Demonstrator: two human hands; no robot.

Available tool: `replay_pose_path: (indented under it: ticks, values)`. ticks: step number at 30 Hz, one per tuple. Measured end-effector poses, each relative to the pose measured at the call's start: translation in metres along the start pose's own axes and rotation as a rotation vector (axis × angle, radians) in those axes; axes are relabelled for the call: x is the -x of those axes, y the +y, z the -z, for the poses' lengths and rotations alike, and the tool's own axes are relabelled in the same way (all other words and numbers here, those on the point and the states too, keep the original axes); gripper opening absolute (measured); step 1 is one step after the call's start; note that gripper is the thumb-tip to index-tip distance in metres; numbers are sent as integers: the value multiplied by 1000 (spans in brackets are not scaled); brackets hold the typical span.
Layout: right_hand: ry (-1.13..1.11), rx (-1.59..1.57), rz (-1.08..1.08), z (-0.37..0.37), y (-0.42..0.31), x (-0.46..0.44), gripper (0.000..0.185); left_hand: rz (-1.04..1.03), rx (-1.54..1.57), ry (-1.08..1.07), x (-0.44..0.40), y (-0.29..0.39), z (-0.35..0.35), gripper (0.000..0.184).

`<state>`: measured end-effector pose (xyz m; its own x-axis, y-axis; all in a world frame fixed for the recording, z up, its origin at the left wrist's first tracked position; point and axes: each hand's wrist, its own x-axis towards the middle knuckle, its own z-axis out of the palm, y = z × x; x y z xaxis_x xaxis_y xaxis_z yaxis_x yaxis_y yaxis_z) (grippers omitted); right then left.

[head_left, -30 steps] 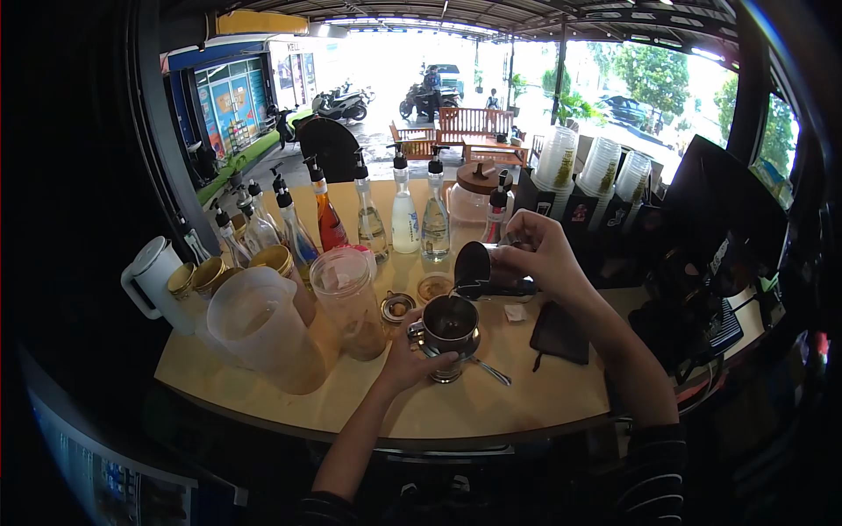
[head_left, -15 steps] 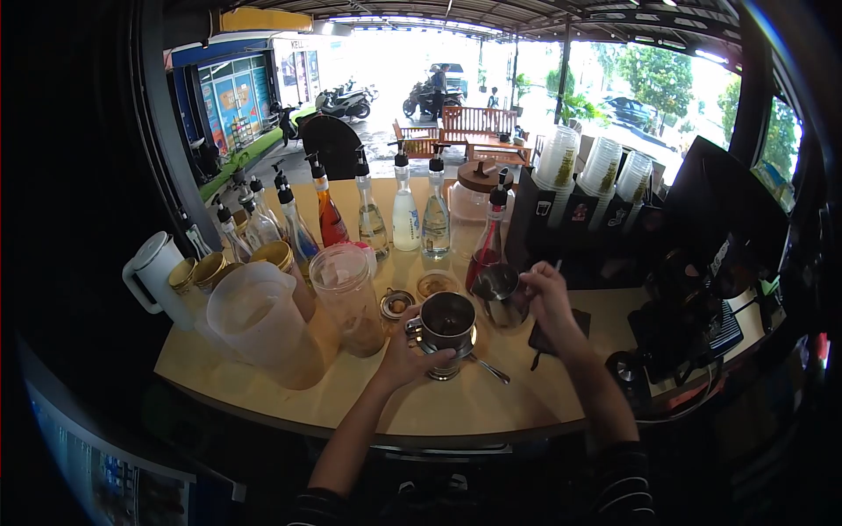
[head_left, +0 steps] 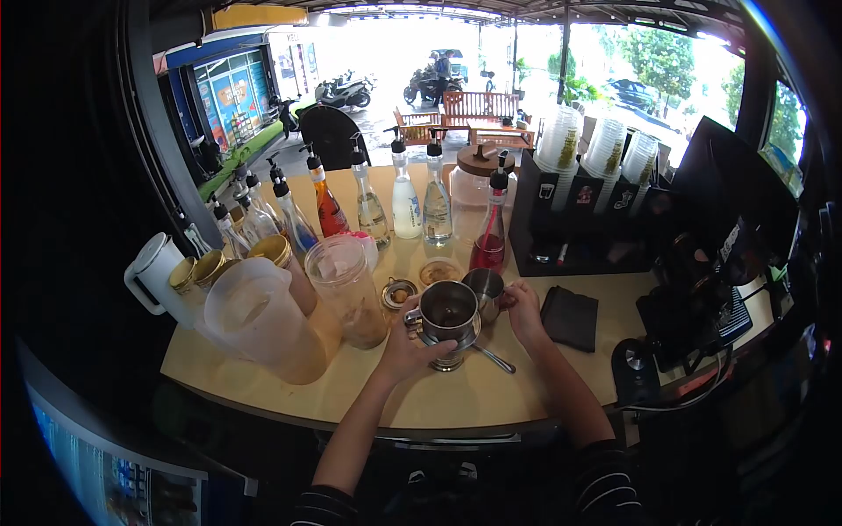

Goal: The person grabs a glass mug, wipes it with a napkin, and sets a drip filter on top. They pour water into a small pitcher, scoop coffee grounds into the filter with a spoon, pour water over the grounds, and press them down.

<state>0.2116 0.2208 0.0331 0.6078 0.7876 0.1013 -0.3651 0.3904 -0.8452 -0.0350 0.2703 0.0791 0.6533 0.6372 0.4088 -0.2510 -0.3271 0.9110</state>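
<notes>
My left hand (head_left: 410, 352) is wrapped round a steel drip coffee filter (head_left: 449, 307), its thumb along the near side. The filter looks upright, a dark layer at its bottom and a wide rim below it. What stands under it is mostly hidden. My right hand (head_left: 524, 314) grips the handle of a small steel pitcher (head_left: 485, 294), right beside the filter on its far right. I cannot tell whether the pitcher rests on the counter. A spoon (head_left: 496, 358) lies just right of the filter. To its left sits a small round metal piece (head_left: 399, 294).
A frosted plastic jug (head_left: 263, 324) and a clear jar (head_left: 346, 294) stand left on the counter (head_left: 491, 408). Several pump bottles (head_left: 406, 206) line the back. Right are a black pouch (head_left: 570, 319) and a cup rack (head_left: 570, 232) with stacked plastic cups.
My right hand has moved left and slightly down, bringing the pitcher closer against the filter. My left hand stays on the filter. The black pouch now shows more fully.
</notes>
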Motion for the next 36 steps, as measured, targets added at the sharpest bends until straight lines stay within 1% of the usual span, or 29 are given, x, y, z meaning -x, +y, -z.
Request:
replay_pose_path:
  ticks: [1,2,4,5,7,9,10,12,16,18,19,21,23,24,25,27,28,29,31,32,33,35,36]
  values:
    - [2,84,-28,-3,-5,4,10,-3,1,2,0,0,0,77]
    - [5,85,-28,-7,-9,9,10,-8,2,5,0,0,0,77]
    - [108,537,286,-15,-19,23,8,-28,-1,-8,-1,1,0,77]
    - [112,537,288,-12,-24,31,8,-52,-5,-19,-2,2,0,76]
    - [-104,1106,486,-1,-34,56,15,-49,6,-24,-2,6,-1,76]
    - [-396,1223,472,-10,-41,94,21,-48,17,-15,-2,6,-1,75]
    - [-400,1224,474,-10,-33,103,21,-53,-3,-14,-2,6,0,75]
    - [-465,1565,525,-8,-20,118,19,-60,-23,-15,-2,6,-1,74]
    - [-448,1599,556,-5,-10,117,14,-45,-49,-5,-1,4,1,75]
    - [-327,1641,225,-5,-33,116,8,-58,-72,-15,-2,4,1,76]
    - [-326,1642,228,-6,-50,116,8,-58,-34,-16,-2,5,0,76]
    - [-233,1464,245,-15,-90,113,6,-60,4,-14,-2,8,-1,76]
    - [-235,1312,499,-34,-125,109,9,-46,-44,-19,-2,11,-1,76]
    - [-290,1296,552,-52,-145,112,9,-48,-41,-16,-1,9,0,76]
    - [-291,1298,554,-68,-157,114,9,-37,-42,-11,-1,8,0,76]
    - [-507,1489,591,-92,-168,115,11,-29,-41,-7,-1,8,0,77]
    - [-574,1605,640,-99,-164,111,16,-32,-57,-4,-1,11,0,77]
    - [-574,1608,640,-107,-159,105,16,-34,-74,0,-1,13,0,77]
    - [-779,1804,567,-125,-149,95,22,-22,-68,5,0,16,0,77]
    - [-788,1823,509,-134,-148,92,21,-11,-65,11,-1,17,0,77]
    - [-785,1827,513,-138,-154,88,21,-16,-64,11,-2,15,1,77]
    - [-955,1801,405,-148,-167,82,17,-25,-82,3,-3,11,1,76]
    - [-953,1828,368,-152,-173,82,16,-23,-80,7,-2,10,1,76]
